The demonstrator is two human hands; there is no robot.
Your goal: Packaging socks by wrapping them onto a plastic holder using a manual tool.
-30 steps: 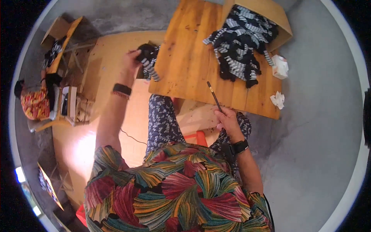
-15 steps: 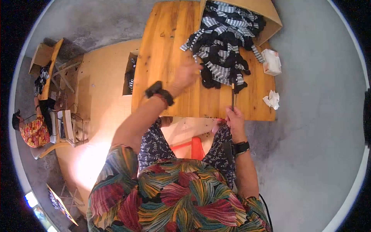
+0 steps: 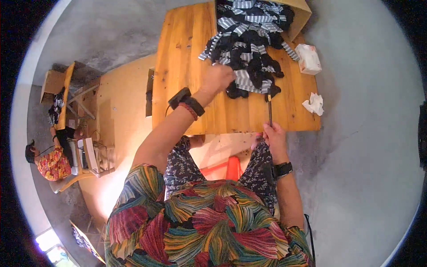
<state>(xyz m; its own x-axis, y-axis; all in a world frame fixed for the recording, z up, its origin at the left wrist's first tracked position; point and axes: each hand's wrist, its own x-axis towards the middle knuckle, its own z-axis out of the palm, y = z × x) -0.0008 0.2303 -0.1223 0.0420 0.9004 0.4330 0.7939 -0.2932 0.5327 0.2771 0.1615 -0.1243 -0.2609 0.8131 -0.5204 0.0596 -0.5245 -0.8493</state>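
Note:
A heap of black and grey-and-white striped fabric pieces [image 3: 243, 81] spills over the wooden table [image 3: 178, 71]. My left hand [image 3: 218, 78] is at the heap's near left edge with its fingers curled. Its fingertips meet the fabric, and what they pinch, if anything, is hidden. At the table's front edge, my right hand [image 3: 275, 136] closes around the lower end of a slim dark rod [image 3: 270, 113]. The rod stands out away from me, and its lighter far tip lies against the near edge of the heap.
An open cardboard box [image 3: 299, 17] lies at the far end, with fabric coming out of it. A tissue pack [image 3: 308, 59] and a crumpled tissue [image 3: 314, 104] rest on the right side. Below the table shows a red stool [image 3: 233, 168]. Another person [image 3: 53, 163] works far left.
My left hand has moved slightly right and up against the heap, its fingers more curled. The right hand keeps its grip on the rod. The whole view has shifted a little.

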